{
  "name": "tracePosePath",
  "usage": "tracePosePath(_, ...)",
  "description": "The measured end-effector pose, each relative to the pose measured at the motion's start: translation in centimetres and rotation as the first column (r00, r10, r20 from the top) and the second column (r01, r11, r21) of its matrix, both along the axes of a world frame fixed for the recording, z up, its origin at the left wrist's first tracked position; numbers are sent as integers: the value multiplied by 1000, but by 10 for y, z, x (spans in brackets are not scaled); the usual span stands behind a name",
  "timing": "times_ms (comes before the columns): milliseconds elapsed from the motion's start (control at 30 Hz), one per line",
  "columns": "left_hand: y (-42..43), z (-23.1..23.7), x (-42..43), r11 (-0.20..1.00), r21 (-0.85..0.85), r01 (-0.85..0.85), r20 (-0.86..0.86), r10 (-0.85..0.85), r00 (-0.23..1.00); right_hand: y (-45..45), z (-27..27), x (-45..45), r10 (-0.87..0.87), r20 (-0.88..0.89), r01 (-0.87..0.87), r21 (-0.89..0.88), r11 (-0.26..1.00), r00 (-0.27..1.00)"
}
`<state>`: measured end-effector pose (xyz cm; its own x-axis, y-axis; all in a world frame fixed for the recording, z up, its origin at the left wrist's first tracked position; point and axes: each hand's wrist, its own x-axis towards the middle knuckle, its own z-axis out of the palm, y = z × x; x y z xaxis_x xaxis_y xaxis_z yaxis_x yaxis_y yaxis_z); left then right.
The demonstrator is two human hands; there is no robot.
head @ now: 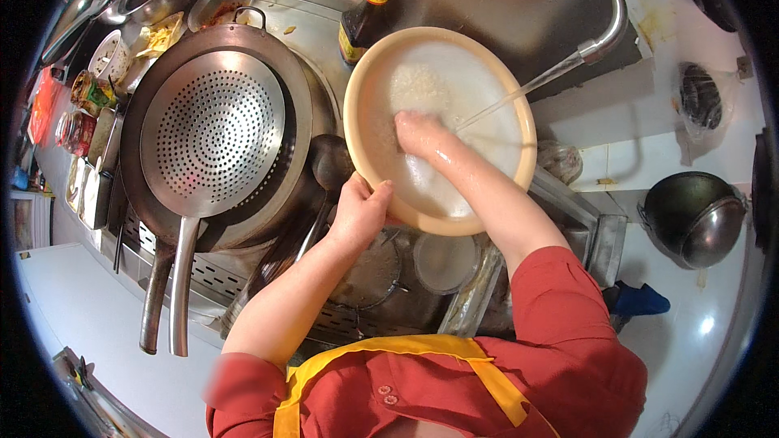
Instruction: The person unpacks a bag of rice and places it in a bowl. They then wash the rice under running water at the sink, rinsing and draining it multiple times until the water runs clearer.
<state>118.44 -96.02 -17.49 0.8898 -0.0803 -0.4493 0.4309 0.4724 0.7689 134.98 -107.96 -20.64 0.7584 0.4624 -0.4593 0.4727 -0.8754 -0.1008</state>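
A cream plastic basin (pixel 440 226) holds cloudy water with a heap of pale grains, likely rice (pixel 420 86), under the surface. My left hand (pixel 363 207) grips the basin's rim at the lower left, thumb on top. My right hand (pixel 420 134) is dipped in the water just below the grains; its fingers are submerged and blurred, so what they hold does not show. Water runs from a metal spout (pixel 599 48) into the basin, to the right of my right hand.
Left of the basin, a perforated steel strainer (pixel 213 134) rests on a wok (pixel 137 194); both handles point towards me. A dark sauce bottle (pixel 365 27) stands behind the basin's left edge. A ladle (pixel 330 161) lies between wok and basin. Jars and bowls line the far left.
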Motion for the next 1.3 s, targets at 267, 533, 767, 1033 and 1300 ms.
tracePosePath(267,1,6,0,1000,-13,-2,-59,2,998,-35,3,56,-124,55,131,-176,976,991)
tracePosePath(533,2,8,-1,1000,24,16,-28,-15,999,-87,2,53,-318,84,327,-135,935,944)
tracePosePath(767,3,7,0,998,44,52,-22,-51,998,-122,-24,28,-121,-28,117,-131,985,992)
tracePosePath(1033,1,3,0,999,31,17,-17,-17,1000,-62,-6,-18,3,-202,8,51,999,979)
tracePosePath(1300,1,-1,1,1000,20,20,-10,-20,1000,-35,-26,7,244,-131,-272,-284,920,961)
